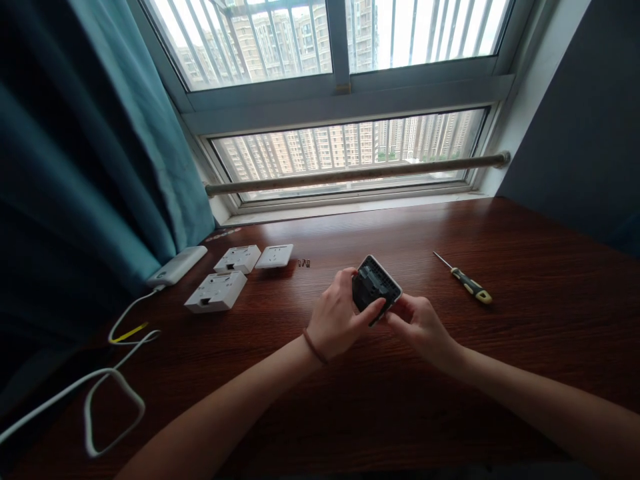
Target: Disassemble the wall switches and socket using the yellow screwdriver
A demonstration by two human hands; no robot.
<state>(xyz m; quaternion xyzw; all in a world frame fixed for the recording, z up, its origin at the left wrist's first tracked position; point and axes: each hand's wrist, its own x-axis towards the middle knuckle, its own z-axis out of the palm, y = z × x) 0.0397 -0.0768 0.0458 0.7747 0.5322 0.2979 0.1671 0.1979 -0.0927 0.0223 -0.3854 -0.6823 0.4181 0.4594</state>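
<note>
A wall socket (375, 283) with a white rim and a black back is held up over the table, tilted, its back toward me. My left hand (340, 317) is closed around its left side, the thumb across the lower part of the black back. At its lower right corner, my right hand (420, 327) pinches the edge between thumb and fingers. The socket's front faces away and is hidden. To the right lies a screwdriver (465, 283) with a black and yellow handle. Several small screws (304, 263) lie left of the socket.
Two white mounting boxes (216, 292) and a white socket plate (274, 256) sit on the left of the brown table (540, 300). Beyond them is a white power strip (177, 265) with a looping white cable (116, 373). A blue curtain (140, 147) and a window border the table.
</note>
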